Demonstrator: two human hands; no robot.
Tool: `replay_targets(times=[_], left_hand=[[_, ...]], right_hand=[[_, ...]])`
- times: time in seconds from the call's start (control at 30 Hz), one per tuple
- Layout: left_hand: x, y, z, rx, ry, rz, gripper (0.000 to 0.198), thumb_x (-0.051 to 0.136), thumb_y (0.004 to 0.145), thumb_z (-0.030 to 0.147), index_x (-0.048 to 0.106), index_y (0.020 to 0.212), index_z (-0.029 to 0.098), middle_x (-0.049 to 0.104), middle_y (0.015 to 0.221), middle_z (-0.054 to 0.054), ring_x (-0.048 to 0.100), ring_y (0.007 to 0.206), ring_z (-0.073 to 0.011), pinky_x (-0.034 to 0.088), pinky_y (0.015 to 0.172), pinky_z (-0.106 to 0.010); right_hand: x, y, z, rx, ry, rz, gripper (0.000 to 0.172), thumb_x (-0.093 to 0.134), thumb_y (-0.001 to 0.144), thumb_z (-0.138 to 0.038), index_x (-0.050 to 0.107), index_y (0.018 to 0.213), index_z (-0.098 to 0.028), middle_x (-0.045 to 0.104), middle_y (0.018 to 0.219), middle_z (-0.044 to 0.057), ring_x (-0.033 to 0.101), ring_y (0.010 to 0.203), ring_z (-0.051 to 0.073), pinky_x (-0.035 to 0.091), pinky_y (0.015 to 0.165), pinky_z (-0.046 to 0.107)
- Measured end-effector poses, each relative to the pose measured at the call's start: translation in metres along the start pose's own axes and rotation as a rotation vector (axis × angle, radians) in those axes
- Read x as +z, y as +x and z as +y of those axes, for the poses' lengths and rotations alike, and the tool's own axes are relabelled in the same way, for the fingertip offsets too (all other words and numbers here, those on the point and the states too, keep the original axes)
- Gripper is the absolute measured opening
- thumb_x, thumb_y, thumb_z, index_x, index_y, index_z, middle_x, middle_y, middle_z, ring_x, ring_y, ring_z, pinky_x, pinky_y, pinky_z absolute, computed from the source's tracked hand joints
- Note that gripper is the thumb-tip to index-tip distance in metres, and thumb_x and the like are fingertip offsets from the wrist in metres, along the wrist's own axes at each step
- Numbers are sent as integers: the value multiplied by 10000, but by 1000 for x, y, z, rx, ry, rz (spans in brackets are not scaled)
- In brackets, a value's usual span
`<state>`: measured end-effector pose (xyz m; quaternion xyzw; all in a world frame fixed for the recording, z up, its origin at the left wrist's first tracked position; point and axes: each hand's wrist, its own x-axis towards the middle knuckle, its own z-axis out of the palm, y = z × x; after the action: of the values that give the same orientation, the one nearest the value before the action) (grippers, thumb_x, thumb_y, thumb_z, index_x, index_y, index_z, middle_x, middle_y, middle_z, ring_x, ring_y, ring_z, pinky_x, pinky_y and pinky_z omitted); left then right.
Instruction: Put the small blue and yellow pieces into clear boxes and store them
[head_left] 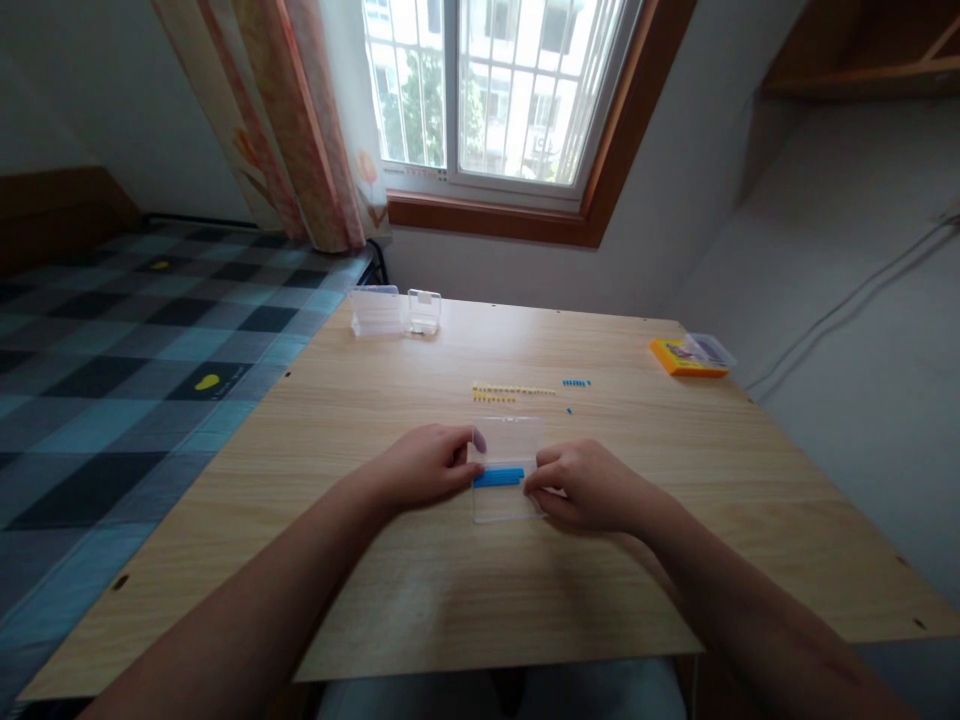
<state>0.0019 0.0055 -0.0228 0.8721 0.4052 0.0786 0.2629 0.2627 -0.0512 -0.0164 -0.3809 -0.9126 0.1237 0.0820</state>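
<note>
Steadying an open clear plastic case (506, 507) at the desk (360, 580), the left hand (431, 465) is nearly closed, thumb and fingers on the left edge, while the right hand (585, 485) curls at the right edge, fingertips drawn together (whether they pinch the case alone or the blue strips too, I cannot tell). Those blue strips (498, 478) lie across the case between the hands. The step in hand looks like settling them there; the next move would call for a light, level grip, since they might slide. Beyond, on pale wood grain, come a lone blue piece (569, 411), rows of small yellow pieces (495, 393) and a short blue row (575, 383). Farther back, an orange-yellow box (688, 358) sits right, two clear boxes (376, 313) left. A checked bedspread (187, 330) flanks the desk; behind, a floral curtain (292, 120) hangs beside a wood-framed window (510, 90).
</note>
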Motion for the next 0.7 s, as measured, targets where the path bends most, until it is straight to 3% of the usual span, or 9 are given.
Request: replay_targets(times=[0.23,0.7], left_hand=[[-1,0,2,-10,-7,-16,296,545,871,349,679,1104,225,688,791,-1,605,715,-179,368,627,-279],[0,0,1,-2,15,-3,294,543,867,342,677,1101,224,686,780,3,604,699,-176,369,622,-280]], right_hand=[[4,0,6,84,-6,45,210,601,883,-175,795,918,-247,684,782,2,525,630,115,286,599,264],[12,3,11,96,107,82,227,593,901,-166,791,978,-246,742,880,15,627,742,139,396,672,248]])
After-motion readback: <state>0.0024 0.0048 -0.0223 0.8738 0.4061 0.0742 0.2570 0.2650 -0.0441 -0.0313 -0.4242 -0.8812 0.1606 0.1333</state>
